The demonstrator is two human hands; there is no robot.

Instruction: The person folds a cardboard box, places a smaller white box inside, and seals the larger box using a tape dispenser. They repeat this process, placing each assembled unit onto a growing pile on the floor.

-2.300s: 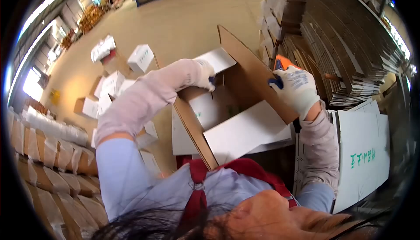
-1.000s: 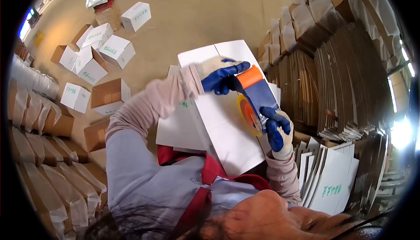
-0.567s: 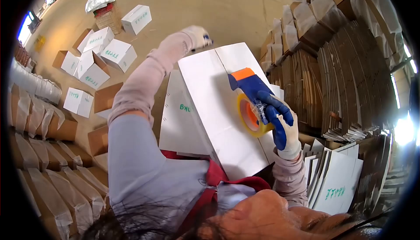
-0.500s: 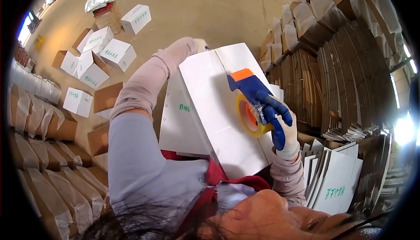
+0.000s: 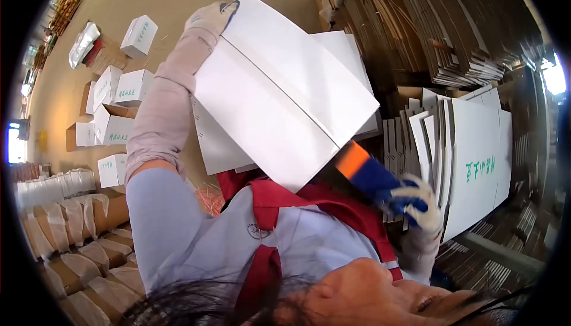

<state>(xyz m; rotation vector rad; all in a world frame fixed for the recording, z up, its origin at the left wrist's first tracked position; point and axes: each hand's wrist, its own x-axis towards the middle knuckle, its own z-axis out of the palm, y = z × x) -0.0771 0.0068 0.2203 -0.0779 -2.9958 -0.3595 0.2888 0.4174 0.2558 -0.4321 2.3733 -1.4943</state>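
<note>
A white cardboard box (image 5: 279,82) is tilted in front of my chest, with the seam between its flaps running toward me. My left hand (image 5: 213,18), in a white and blue glove, grips the box's far left corner, fingertips over the edge. In my right hand (image 5: 419,204), also gloved, is a tape dispenser (image 5: 372,177) with a blue body and an orange front end. That orange end is right at the near corner of the box, by the end of the seam. The tape roll is hidden from this angle. Another white carton (image 5: 217,141) shows beneath the box.
Flat white cartons (image 5: 479,165) stand upright at my right, and tall stacks of folded cardboard (image 5: 440,22) rise behind them. Several white boxes with green writing (image 5: 116,127) sit on the floor at the left. Wrapped brown bundles (image 5: 89,219) lie nearer on that side.
The box has turned and tilted, and my left hand now shows at its far left corner. My right hand has brought the dispenser from above the box down to its near corner.
</note>
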